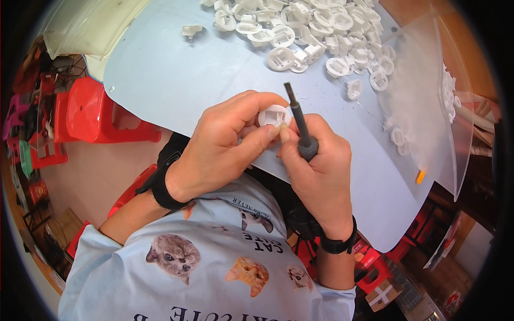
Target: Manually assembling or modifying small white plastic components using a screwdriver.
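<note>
My left hand (pixel 219 142) is closed on a small round white plastic part (pixel 266 119), pinching it by its edge between thumb and fingers. A recessed rectangular opening shows on the part's upper face. My right hand (pixel 324 166) grips a dark grey screwdriver-like tool (pixel 300 120), its narrow end pointing up and away from the part. The thumb and index fingertips of that hand meet at the part's near right edge. Whatever small piece may be between those fingertips is hidden. Both hands are above the near edge of the pale blue table (pixel 176 80).
A heap of similar white plastic parts (pixel 321 27) covers the far side of the table. One part (pixel 190 32) lies apart at far left. Clear plastic sheeting (pixel 412 91) and a small orange item (pixel 420 176) are at right. A red stool (pixel 93 109) stands left.
</note>
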The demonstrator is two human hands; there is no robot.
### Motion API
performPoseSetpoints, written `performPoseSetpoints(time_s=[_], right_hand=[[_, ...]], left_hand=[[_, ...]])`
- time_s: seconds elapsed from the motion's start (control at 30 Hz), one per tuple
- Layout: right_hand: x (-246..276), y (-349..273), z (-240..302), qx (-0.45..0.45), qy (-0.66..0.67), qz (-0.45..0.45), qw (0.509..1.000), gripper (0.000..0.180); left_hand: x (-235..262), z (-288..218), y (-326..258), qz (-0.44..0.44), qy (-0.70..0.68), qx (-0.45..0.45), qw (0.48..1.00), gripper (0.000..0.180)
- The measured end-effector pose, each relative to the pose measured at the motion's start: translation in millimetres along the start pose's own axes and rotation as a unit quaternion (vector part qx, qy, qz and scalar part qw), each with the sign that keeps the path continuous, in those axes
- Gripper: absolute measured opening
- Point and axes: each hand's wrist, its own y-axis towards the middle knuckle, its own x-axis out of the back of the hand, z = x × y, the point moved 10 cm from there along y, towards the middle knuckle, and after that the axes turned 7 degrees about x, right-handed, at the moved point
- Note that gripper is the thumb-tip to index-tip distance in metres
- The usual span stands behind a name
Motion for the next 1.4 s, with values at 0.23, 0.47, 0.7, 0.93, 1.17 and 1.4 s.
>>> performPoseSetpoints(time_s=[0.23, 0.47, 0.7, 0.93, 1.17, 1.4], right_hand=[[-1, 0, 13, 0.064, -0.041, 0.008, 0.997, 0.012], [-2, 0, 12, 0.064, -0.032, 0.008, 0.997, 0.013], [-4, 0, 16, 0.121, -0.061, -0.013, 0.991, 0.016], [-13, -4, 29, 0.198, -0.17, -0.005, 0.965, 0.02], [-17, -9, 35, 0.214, -0.2, 0.0, 0.956, 0.021], [-14, -10, 33, 0.197, -0.155, -0.019, 0.968, 0.021]], left_hand=[[2, 1, -2, -0.005, 0.007, -0.013, 1.0, 0.03], [3, -2, -1, -0.017, -0.006, -0.026, 0.999, 0.029], [3, 0, 3, -0.026, -0.046, 0.004, 0.999, 0.02], [0, 4, 7, 0.02, -0.138, 0.046, 0.989, 0.02], [-2, 2, 6, 0.02, -0.12, 0.054, 0.991, 0.027], [-1, 2, 1, -0.023, -0.008, 0.021, 0.999, 0.03]])
